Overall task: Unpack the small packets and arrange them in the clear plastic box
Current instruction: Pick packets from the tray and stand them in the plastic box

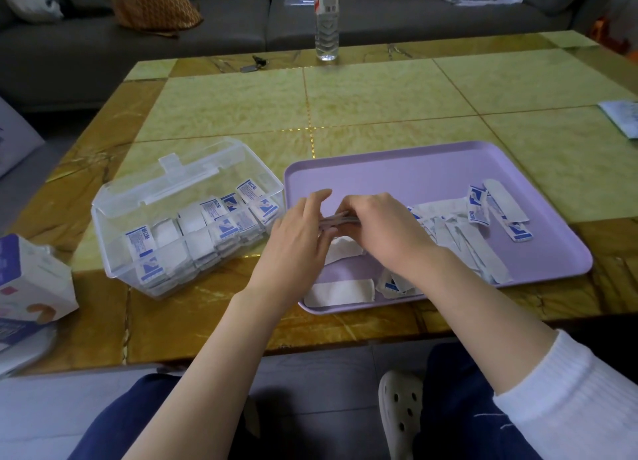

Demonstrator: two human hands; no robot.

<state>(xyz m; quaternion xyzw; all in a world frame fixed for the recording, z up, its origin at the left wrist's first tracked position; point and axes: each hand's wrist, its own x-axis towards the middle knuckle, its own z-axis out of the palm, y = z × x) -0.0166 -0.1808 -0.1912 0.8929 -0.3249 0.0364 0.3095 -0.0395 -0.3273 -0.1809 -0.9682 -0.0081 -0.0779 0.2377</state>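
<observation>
1. My left hand (pixel 303 224) and right hand (pixel 383 224) pinch a thin stack of packets (pixel 336 218) between them over the purple tray (pixel 397 169).
2. The clear plastic box (pixel 186 214) sits at nine o'clock, part filled.
3. On the yellow-green tiled table (pixel 379 93), a water bottle (pixel 326 21) stands at twelve o'clock, with a grey sofa (pixel 241 14) behind.

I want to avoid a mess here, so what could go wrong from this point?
1. Both hands, left hand and right hand, pinch a thin stack of packets over the purple tray; it could fan out and drop.
2. The clear plastic box looks nearly full, so added packets may jam its rows.
</observation>
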